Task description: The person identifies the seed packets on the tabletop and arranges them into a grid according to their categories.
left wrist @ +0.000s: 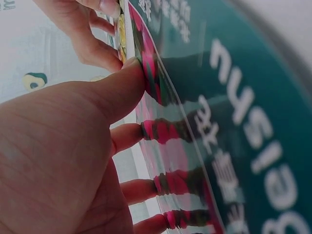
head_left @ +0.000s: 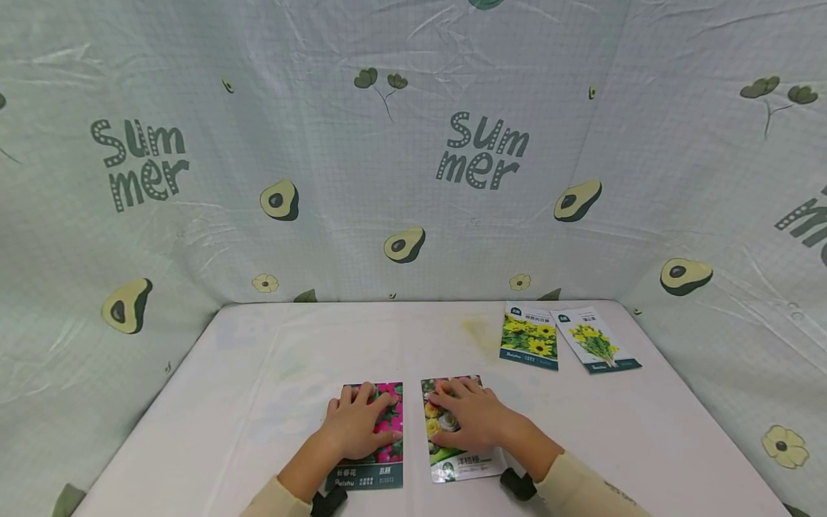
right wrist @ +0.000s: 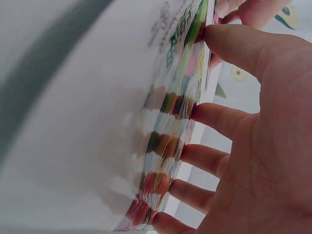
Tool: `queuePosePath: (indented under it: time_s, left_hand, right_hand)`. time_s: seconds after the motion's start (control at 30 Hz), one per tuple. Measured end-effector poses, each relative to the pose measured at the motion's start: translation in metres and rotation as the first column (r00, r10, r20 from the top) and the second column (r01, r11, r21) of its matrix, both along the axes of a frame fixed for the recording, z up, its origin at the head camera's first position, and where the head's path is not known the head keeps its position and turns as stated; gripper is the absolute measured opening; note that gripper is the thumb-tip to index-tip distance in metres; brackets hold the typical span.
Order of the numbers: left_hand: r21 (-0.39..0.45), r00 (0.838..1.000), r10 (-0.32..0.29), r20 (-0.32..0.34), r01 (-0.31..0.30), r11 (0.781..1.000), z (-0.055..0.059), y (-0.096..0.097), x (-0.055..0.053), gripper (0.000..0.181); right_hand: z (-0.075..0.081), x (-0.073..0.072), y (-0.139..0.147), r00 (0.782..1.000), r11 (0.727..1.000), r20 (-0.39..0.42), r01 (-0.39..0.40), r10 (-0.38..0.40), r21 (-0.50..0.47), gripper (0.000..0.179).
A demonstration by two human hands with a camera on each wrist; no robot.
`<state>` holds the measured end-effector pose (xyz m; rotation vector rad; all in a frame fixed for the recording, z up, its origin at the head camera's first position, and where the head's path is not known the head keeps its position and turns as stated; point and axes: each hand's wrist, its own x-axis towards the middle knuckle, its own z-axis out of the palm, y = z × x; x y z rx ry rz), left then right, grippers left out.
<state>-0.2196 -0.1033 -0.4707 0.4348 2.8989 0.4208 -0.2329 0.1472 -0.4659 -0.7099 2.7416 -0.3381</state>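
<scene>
A seed packet with pink flowers and a dark green lower band lies flat on the table. My left hand rests on it with spread fingers, the fingertips touching its glossy face in the left wrist view. Just to its right is a seed packet with yellow, white and orange blooms and a white lower band. My right hand lies across that one, its spread fingertips pressing the surface in the right wrist view. Each hand hides part of its packet's picture. A narrow gap separates the two packets.
Toward the back right of the white table lie a seed packet with yellow daisy-like flowers and a white seed packet with a yellow bunch, set side by side. Behind hangs an avocado-print curtain.
</scene>
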Motion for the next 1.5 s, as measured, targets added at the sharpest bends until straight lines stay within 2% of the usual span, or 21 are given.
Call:
queuePosePath:
  time_s: [0.77,1.17,1.5]
  left_hand:
    - [0.004,1.0,0.006,0.0,-0.006,1.0,-0.001,0.0,-0.001,0.066]
    - [-0.01,1.0,0.005,0.006,-0.005,1.0,0.001,0.001,0.0,0.066]
    - [-0.029,1.0,-0.009,0.001,0.009,1.0,0.0,0.001,0.0,0.066]
  right_hand:
    - [0.006,0.005,-0.006,0.999,1.0,-0.031,0.022,-0.022,0.01,0.074]
    - [0.0,0.004,-0.006,0.996,0.998,-0.068,0.049,-0.052,-0.046,0.077]
    - [-0.005,0.005,-0.005,0.993,0.997,-0.1,0.065,-0.069,-0.05,0.075]
